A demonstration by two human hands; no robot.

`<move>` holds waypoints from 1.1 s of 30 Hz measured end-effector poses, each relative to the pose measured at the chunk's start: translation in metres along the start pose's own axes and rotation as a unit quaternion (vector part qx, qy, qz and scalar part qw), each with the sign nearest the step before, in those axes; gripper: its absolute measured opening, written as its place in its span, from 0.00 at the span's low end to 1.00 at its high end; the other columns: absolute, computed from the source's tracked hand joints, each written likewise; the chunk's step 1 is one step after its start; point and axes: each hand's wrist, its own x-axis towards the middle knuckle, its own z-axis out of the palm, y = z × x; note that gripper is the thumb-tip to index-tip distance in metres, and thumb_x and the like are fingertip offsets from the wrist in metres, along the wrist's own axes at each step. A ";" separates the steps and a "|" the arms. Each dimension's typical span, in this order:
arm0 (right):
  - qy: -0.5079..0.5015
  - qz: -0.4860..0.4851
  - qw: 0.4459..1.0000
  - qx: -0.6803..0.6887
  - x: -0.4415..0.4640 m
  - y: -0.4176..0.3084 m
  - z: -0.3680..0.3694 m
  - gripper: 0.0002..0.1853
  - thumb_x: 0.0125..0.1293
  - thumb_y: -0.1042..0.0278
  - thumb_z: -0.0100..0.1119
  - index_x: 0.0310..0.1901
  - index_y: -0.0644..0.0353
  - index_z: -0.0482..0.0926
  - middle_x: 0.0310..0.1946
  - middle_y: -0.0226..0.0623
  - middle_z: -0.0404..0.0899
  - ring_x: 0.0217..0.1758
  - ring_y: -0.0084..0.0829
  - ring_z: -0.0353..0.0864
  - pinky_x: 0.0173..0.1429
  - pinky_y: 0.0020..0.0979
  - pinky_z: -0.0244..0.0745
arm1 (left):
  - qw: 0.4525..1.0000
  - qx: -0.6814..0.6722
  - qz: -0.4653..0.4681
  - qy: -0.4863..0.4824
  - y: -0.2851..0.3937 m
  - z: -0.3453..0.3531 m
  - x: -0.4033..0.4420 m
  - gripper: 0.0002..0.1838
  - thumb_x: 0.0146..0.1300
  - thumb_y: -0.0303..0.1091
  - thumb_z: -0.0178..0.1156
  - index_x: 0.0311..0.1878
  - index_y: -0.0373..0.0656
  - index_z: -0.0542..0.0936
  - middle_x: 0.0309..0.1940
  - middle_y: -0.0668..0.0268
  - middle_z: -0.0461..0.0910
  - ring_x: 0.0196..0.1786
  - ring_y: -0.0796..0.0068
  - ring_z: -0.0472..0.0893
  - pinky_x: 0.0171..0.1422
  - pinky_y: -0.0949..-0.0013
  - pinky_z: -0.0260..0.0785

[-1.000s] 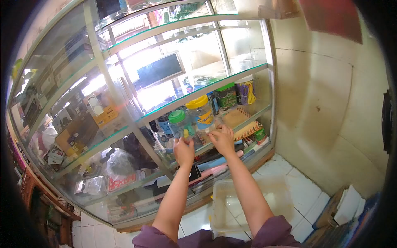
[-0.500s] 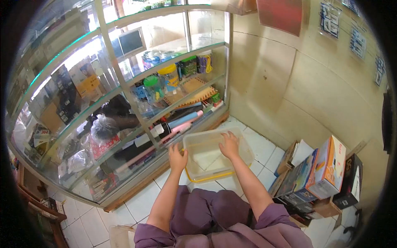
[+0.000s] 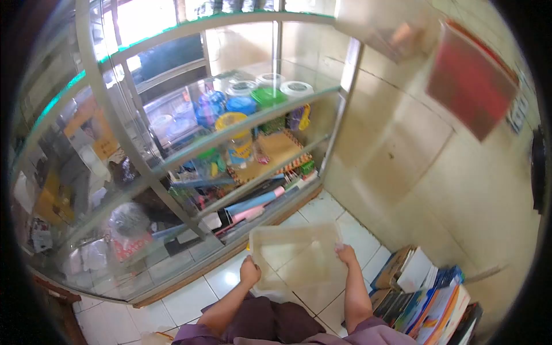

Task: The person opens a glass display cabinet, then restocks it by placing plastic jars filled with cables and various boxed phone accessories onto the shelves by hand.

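Between my hands is a clear plastic storage box (image 3: 298, 234), its see-through bottom showing the floor tiles and a bit of yellow at its left edge. My left hand (image 3: 250, 272) is closed on the box's left side, near the front corner. On the opposite side, my right hand (image 3: 346, 254) has its fingers curled over the right rim. I cannot tell whether the box rests on the floor or hangs just above it.
A glass display cabinet (image 3: 230, 144) with jars, envelopes and rolls fills the left and back. Beside me on the right stand several boxes and books (image 3: 422, 305). A red folder (image 3: 472, 80) hangs on the tiled wall (image 3: 391, 172). White floor tiles (image 3: 184, 296) surround the box.
My right hand has gone from inside the box to its right rim, and my left hand has closed on the left side. The view has shifted, bringing the cabinet closer.
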 end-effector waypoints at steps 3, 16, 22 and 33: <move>-0.072 0.042 0.980 0.181 0.011 0.026 -0.004 0.16 0.57 0.67 0.65 0.45 0.64 0.84 0.37 0.44 0.86 0.35 0.36 0.86 0.37 0.36 0.80 | 1.000 -0.003 -0.006 -0.001 0.009 -0.030 -0.006 0.20 0.56 0.28 0.58 0.52 0.33 0.70 0.43 0.45 0.78 0.47 0.44 0.79 0.52 0.49 0.73; -0.519 0.191 0.833 -0.007 0.055 -0.134 -0.080 0.19 0.58 0.68 0.69 0.49 0.69 0.80 0.42 0.40 0.84 0.43 0.30 0.85 0.50 0.32 0.84 | 0.991 -0.121 -0.046 0.023 -0.025 -0.097 -0.040 0.20 0.55 0.27 0.56 0.51 0.33 0.68 0.46 0.43 0.75 0.51 0.42 0.76 0.56 0.48 0.70; -0.586 0.131 0.799 -0.040 0.041 -0.200 -0.037 0.20 0.61 0.72 0.66 0.52 0.75 0.75 0.49 0.46 0.82 0.53 0.36 0.83 0.59 0.35 0.82 | 0.982 -0.148 -0.104 0.061 -0.075 -0.117 -0.100 0.22 0.55 0.27 0.56 0.54 0.33 0.68 0.47 0.43 0.75 0.51 0.41 0.76 0.56 0.48 0.70; -0.580 -0.019 0.803 -0.135 -0.091 -0.356 0.093 0.17 0.54 0.74 0.71 0.42 0.76 0.78 0.35 0.43 0.84 0.40 0.34 0.86 0.38 0.31 0.86 | 0.927 -0.177 -0.277 0.180 -0.180 -0.199 -0.274 0.26 0.55 0.29 0.57 0.59 0.34 0.69 0.50 0.43 0.76 0.54 0.43 0.76 0.61 0.49 0.68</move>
